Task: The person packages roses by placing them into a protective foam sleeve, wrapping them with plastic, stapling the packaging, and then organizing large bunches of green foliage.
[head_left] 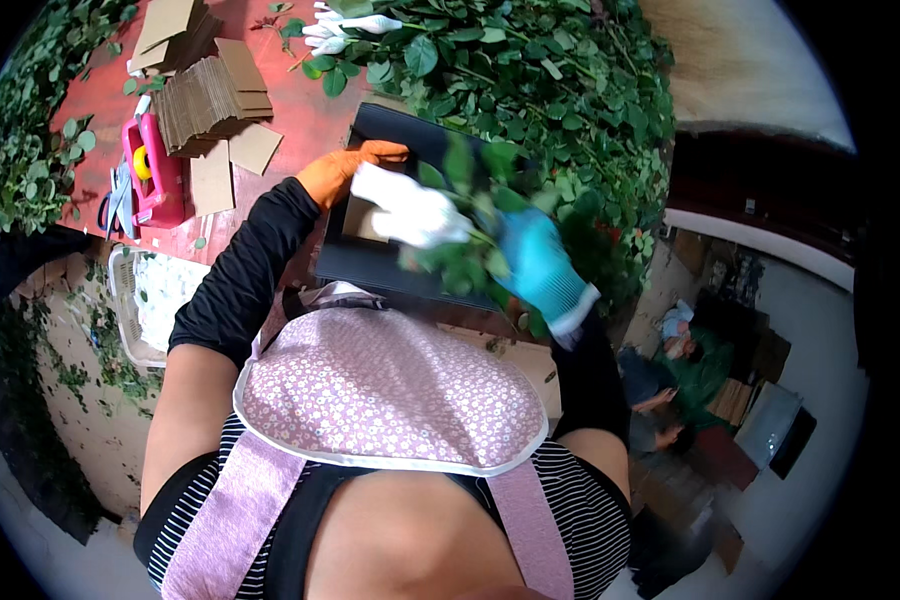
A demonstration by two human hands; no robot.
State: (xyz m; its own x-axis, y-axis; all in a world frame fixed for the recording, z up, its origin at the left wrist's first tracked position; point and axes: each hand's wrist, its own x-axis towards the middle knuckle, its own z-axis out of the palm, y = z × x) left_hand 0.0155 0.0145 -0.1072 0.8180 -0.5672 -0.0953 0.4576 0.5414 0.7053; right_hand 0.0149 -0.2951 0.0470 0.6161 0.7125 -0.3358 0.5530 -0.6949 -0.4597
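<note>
My right hand (541, 266), in a blue-green knit glove, is closed around the leafy stems of white-wrapped rose buds (416, 212). The white heads point left and are smeared by motion, so I cannot tell how many there are. Beneath them lies a black open box (345, 262) with a tan patch showing inside. My left hand (348, 172), in an orange glove, rests at the box's left side, its fingers stretched toward the far edge. Nothing shows in the left fingers, though the nearest bud partly overlaps that area.
Leafy rose stems (580, 110) pile up along the table's right, with wrapped buds (350, 28) at the far end. Cardboard pieces (198, 105), a pink tape dispenser (156, 172) and scissors (120, 200) sit on the left. A white basket (125, 300) stands below; people (660, 400) are at right.
</note>
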